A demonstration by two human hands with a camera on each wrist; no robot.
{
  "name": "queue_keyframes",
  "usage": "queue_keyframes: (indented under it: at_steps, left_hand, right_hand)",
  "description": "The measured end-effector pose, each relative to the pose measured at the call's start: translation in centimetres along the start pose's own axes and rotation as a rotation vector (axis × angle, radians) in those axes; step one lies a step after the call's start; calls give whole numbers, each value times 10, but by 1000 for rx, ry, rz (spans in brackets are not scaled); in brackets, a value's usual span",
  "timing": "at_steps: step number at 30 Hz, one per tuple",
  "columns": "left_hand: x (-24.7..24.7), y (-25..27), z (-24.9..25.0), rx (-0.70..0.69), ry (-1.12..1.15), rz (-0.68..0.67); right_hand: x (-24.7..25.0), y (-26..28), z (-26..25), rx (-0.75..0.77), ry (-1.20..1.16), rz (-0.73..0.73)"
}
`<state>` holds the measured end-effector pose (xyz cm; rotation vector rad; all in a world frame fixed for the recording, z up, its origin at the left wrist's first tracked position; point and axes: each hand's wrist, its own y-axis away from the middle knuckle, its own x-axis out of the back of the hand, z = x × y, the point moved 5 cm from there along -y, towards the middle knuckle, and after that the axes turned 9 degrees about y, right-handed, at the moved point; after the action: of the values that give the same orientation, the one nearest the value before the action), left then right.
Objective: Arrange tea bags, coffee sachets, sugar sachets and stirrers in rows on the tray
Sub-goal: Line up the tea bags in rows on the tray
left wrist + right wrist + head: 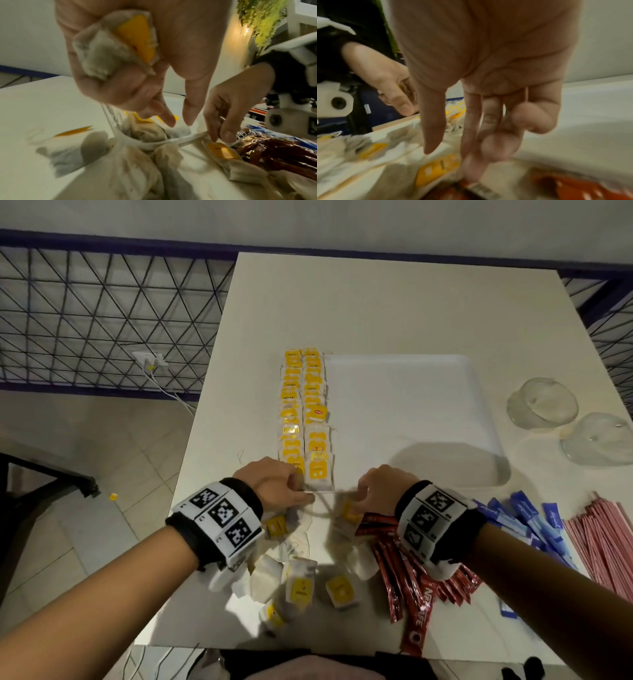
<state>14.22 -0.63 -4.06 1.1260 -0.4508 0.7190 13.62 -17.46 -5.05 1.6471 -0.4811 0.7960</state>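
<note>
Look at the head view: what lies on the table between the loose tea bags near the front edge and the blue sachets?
The pile of red coffee sachets lies between the loose tea bags and the blue sachets, as the head view shows.

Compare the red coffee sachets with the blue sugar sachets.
The coffee sachets are red and fanned out in a loose heap by the right wrist; the sugar sachets are blue, shorter-looking, and lie farther right beside the pink stirrers. Both are slim stick packs still off the tray.
</note>
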Motion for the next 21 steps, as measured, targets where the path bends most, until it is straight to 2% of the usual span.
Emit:
queue_keyframes:
  at_steps: [4, 6, 9, 13, 16, 18, 21]
  left_hand:
    - [-1, 12, -9, 23, 174, -52]
    - [-2, 18, -10, 32, 388, -89]
    - [-2, 19, -15, 87, 757, -71]
    - [2, 14, -23, 95, 1036, 54]
    - [4, 12, -18, 43, 1072, 14]
    - [7, 16, -4, -17, 979, -59]
    - [16, 14, 15, -106, 869, -47]
  right_hand:
    - [-10, 6, -14, -21, 200, 91]
    - [-15, 5, -18, 7, 202, 127]
    - [-22, 3, -19, 74, 40, 91]
    - [-19, 3, -18, 143, -227, 60]
    - [-3, 7, -14, 155, -458, 26]
    - [11, 8, -12, 195, -611, 21]
    - [36, 7, -8, 215, -662, 68]
